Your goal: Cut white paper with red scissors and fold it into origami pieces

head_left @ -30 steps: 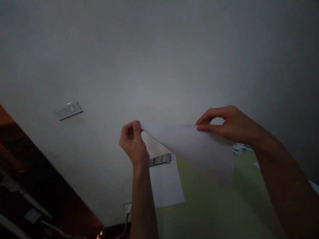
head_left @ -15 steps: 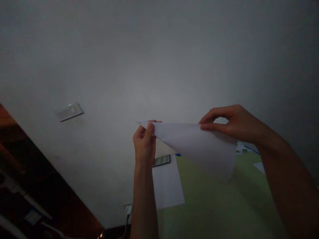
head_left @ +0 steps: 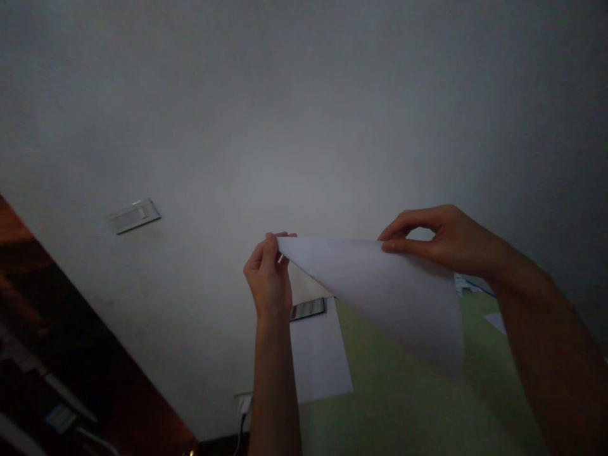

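Note:
I hold a white sheet of paper (head_left: 384, 291) up in front of a pale wall, folded over so it hangs as a triangle. My left hand (head_left: 268, 278) pinches its left tip between thumb and fingers. My right hand (head_left: 439, 237) pinches the top edge further right, thumb under and fingers over. The sheet's lower corner droops toward the green table (head_left: 403, 405) below.
A second white sheet (head_left: 318, 354) lies flat on the green table near the wall, with a small dark framed object (head_left: 308, 309) at its top. Scraps of paper (head_left: 468, 285) lie at the far right. A wall switch plate (head_left: 134, 215) and dark wooden furniture (head_left: 71, 367) are at left.
My left hand slid right along the paper's tip, then back a little left, and re-pinched it. The hanging corner of the sheet has swung lower. My right hand barely moved.

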### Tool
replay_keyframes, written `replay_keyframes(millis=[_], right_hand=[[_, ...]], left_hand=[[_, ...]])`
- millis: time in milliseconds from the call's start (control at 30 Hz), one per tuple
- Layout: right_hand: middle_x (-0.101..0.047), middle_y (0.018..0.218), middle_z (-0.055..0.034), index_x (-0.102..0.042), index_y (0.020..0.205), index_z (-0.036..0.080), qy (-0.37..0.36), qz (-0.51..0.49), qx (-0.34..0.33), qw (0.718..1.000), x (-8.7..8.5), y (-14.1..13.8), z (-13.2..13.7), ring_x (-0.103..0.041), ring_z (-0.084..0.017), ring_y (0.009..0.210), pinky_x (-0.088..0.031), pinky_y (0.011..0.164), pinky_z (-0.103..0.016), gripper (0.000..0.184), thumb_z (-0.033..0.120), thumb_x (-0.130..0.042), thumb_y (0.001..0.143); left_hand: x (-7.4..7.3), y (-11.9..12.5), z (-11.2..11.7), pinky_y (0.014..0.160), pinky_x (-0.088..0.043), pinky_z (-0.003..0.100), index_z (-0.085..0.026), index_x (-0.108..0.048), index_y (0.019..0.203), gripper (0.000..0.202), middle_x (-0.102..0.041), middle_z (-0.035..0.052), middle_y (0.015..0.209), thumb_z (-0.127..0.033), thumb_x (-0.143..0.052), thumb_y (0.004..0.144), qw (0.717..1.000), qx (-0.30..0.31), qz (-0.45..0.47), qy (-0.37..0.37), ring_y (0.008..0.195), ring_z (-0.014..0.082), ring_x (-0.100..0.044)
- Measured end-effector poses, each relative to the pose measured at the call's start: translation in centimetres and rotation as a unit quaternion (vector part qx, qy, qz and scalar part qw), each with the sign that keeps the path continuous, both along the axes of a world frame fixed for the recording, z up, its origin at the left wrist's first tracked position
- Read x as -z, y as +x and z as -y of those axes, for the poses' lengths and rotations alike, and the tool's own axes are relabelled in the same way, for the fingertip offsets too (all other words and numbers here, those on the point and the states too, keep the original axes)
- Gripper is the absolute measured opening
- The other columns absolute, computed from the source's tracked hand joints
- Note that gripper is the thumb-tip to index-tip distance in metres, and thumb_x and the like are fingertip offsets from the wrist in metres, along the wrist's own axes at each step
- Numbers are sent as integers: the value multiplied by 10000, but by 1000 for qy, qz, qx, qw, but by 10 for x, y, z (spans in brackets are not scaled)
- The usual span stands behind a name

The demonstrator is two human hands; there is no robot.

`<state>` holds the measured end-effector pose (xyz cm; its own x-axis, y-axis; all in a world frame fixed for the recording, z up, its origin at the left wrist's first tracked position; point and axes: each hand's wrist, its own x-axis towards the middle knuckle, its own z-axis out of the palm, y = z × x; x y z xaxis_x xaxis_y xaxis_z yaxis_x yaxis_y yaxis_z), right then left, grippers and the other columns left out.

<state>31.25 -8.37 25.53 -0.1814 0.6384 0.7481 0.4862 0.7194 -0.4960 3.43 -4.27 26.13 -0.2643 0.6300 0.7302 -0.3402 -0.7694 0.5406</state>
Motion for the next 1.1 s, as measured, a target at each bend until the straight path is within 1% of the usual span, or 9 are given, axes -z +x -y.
replay_keyframes(millis=[67, 133, 267, 333, 433, 533, 633, 833, 1100], right_hand=[[-806, 898, -33, -806, 864, 269, -4, 3, -4, 1000, -1, 0, 1, -745, -253, 854, -571, 845, -408, 261, 522, -745, 839], [-807, 896, -36, -805, 863, 274, -5, 6, -7, 1000, -1, -1, 2, -743, -260, 852, -574, 840, -416, 254, 520, -746, 845], [-806, 892, -41, -803, 851, 260, -2, 7, -16, 1000, -5, -5, 4, -736, -258, 850, -574, 846, -415, 263, 519, -755, 840], [-803, 887, -40, -800, 850, 252, -2, 10, -20, 1000, -7, -8, 7, -733, -247, 841, -574, 846, -403, 260, 507, -751, 844], [-802, 887, -40, -799, 854, 251, -4, 14, -29, 999, -10, -12, 11, -732, -240, 837, -573, 842, -393, 248, 493, -742, 853], [-802, 890, -41, -801, 857, 258, -1, 18, -33, 999, -11, -14, 14, -734, -246, 839, -574, 837, -398, 245, 494, -736, 856], [-802, 894, -51, -807, 869, 256, 5, 22, -33, 999, -12, -16, 16, -733, -252, 831, -571, 830, -406, 258, 501, -724, 860], [-800, 898, -37, -801, 859, 260, 4, 18, -30, 999, -13, -17, 17, -733, -238, 838, -567, 824, -387, 226, 472, -723, 855], [-798, 890, -21, -799, 855, 273, 17, 22, -11, 1000, -13, -16, 16, -729, -223, 823, -562, 800, -370, 195, 456, -731, 854]], left_hand=[[-1, 2, 1, 754, -562, 293, -189, -768, 731, 239, -748, 49, 842, -405, -857, 779, 1000, -25, 12, 7, 834, 173, -715], [-1, 3, 1, 768, -564, 302, -190, -748, 731, 235, -746, 47, 859, -396, -851, 780, 998, -66, 16, 14, 840, 170, -704], [1, 3, 0, 684, -529, 268, -179, -716, 762, 289, -688, 14, 773, -449, -781, 845, 983, -184, -11, 24, 720, 134, -621], [1, 2, 2, 629, -483, 245, -174, -679, 752, 316, -619, -14, 704, -451, -725, 899, 966, -253, -38, 34, 668, 121, -566], [1, 3, 7, 583, -400, 235, -182, -598, 729, 338, -518, -43, 653, -413, -639, 972, 930, -357, -71, 47, 629, 112, -492], [-1, 5, 12, 582, -332, 250, -194, -510, 704, 368, -439, -55, 642, -364, -553, 1027, 900, -425, -89, 43, 615, 111, -420], [-3, 6, 15, 597, -312, 265, -200, -485, 704, 359, -430, -53, 642, -322, -524, 1040, 888, -447, -107, 33, 624, 121, -412], [-3, 7, 15, 650, -340, 281, -200, -556, 764, 286, -513, -35, 688, -317, -551, 1025, 878, -467, -99, 33, 672, 143, -474], [-2, 8, 16, 684, -381, 276, -204, -590, 815, 229, -556, -23, 741, -298, -562, 1021, 888, -445, -90, 69, 717, 151, -510]])
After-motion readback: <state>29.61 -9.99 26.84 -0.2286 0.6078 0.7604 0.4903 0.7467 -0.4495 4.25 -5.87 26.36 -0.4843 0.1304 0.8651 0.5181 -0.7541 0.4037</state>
